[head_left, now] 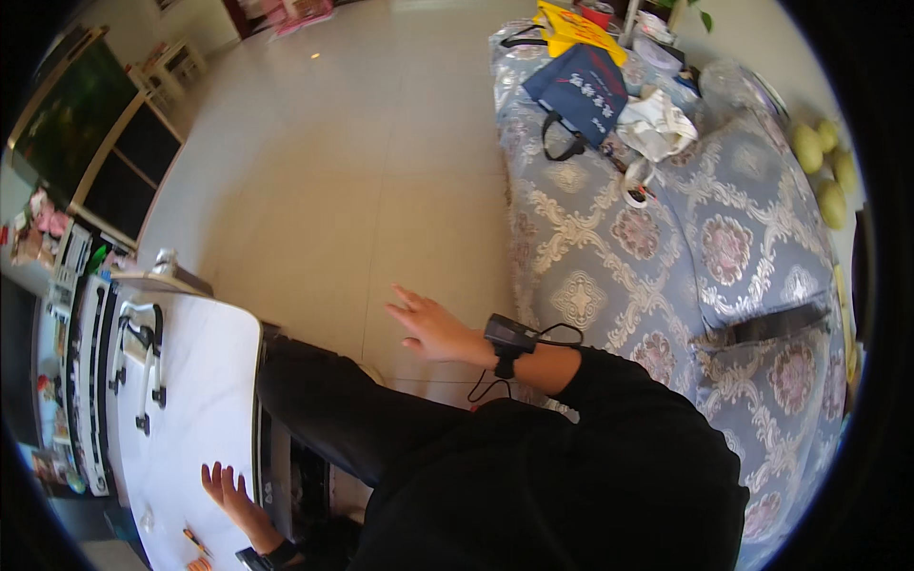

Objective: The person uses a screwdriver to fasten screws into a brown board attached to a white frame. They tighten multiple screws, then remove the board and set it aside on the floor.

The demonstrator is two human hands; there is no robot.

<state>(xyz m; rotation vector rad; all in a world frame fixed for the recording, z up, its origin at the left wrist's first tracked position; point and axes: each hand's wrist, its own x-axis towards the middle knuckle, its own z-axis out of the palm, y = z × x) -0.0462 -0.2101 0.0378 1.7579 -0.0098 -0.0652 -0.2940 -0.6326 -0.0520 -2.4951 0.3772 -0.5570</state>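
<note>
Leaning over the white table [205,381], the person spreads the left hand [228,490] flat on its top, fingers fanned wide and gripping nothing. Just beyond those fingertips, toward the lower edge, lie a couple of small orange bits [195,542]; I can't tell what they are, and the hand isn't touching them. Further out from the fingers, a white handled frame [143,357] lies along the tabletop, well apart from the hand.

Now the right hand [428,328]: it hangs in the air over the pale tiled floor [362,162], fingers loosely open, empty, a black wrist device [509,338] strapped behind it with a cable looping off. Off to the side of that hand runs the grey patterned sofa [609,247], and far past the fingertips, at its far end, sit a dark blue bag [576,90], a yellow bag [571,29] and some white cloth [657,124].

As for progress, by my reading nothing is in hand yet: both palms empty, every item on sofa and table lying untouched, so whatever handling is meant appears wholly ahead.
</note>
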